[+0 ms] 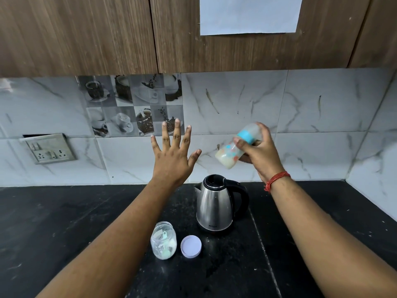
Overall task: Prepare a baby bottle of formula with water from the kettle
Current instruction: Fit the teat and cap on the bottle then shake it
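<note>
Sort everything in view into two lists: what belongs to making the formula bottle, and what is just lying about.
Belongs to the job:
baby bottle, held in right hand
kettle
formula jar with scoop
jar lid

Just there:
wall socket
paper on cabinet

We see kettle (216, 204) mid-counter (64, 222), handle toward right. Jar (163, 240) and lid (191, 246) just in front of it, narrow gap between them. We find bare counter left of jar and right of kettle. Both hands raised above kettle, apart.
</note>
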### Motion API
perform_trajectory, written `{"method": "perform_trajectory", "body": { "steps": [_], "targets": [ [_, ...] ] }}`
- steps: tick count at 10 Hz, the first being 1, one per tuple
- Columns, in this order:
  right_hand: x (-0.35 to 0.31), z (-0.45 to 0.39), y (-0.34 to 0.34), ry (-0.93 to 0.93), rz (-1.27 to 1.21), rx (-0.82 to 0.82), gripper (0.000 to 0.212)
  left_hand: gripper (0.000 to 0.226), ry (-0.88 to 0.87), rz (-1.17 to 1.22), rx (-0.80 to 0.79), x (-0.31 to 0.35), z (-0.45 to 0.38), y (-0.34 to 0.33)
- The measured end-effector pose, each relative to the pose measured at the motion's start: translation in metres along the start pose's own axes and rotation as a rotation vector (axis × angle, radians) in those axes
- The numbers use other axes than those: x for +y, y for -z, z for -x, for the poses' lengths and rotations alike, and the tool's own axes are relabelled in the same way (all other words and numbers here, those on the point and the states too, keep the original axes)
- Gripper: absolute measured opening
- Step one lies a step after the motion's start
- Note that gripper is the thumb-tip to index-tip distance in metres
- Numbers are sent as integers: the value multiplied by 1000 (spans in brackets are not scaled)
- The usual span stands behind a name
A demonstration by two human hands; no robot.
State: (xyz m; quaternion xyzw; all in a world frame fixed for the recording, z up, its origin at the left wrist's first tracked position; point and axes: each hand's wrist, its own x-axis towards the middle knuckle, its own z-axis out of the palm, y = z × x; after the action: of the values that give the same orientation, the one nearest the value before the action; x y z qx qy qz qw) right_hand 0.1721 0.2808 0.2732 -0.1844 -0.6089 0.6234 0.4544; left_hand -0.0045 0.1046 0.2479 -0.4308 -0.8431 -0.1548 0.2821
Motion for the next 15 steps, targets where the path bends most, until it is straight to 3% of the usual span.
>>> {"method": "perform_trajectory", "body": {
  "steps": [1,2,3,4,5,6,7,8,9,10,11,12,13,14,15],
  "targets": [
    [1,-3,2,1,-88,109,64,76,16,5,1,-1,-1,-2],
    [2,-5,0,-8,0,39,65,75,2,-1,0,-1,-1,-3],
    [3,-9,4,29,-48,140,64,76,14,0,-8,-1,-2,-4],
    [2,-9,2,1,28,46,65,76,4,-7,-9,0,-2,-4],
    [3,-11,6,35,-45,155,62,76,12,0,-13,0,-4,-6],
    [4,-8,2,-11,51,64,66,75,-1,-3,-7,0,-5,-7],
    [6,-9,4,62,-18,259,64,75,5,-2,-5,1,-6,-8],
    [5,-8,0,22,58,107,66,75,-7,-10,-10,1,-6,-7],
    [4,-12,2,53,-23,194,67,75,7,-1,-15,0,-7,-8],
    [4,-12,-1,19,58,71,68,76,-3,-2,-17,2,-7,-8],
    [8,-13,1,49,-15,219,67,76,5,5,-20,1,-8,-9],
    [9,-12,-3,3,53,80,67,76,-3,-4,-23,0,-7,-10],
    [12,-15,1,42,-31,208,66,76,7,4,-29,-1,-8,-11],
    [10,-14,-2,-10,66,5,68,76,0,-1,-28,-2,-8,-12],
    [12,-17,0,47,-39,160,70,76,8,2,-34,-2,-10,-12]
  ]
}}
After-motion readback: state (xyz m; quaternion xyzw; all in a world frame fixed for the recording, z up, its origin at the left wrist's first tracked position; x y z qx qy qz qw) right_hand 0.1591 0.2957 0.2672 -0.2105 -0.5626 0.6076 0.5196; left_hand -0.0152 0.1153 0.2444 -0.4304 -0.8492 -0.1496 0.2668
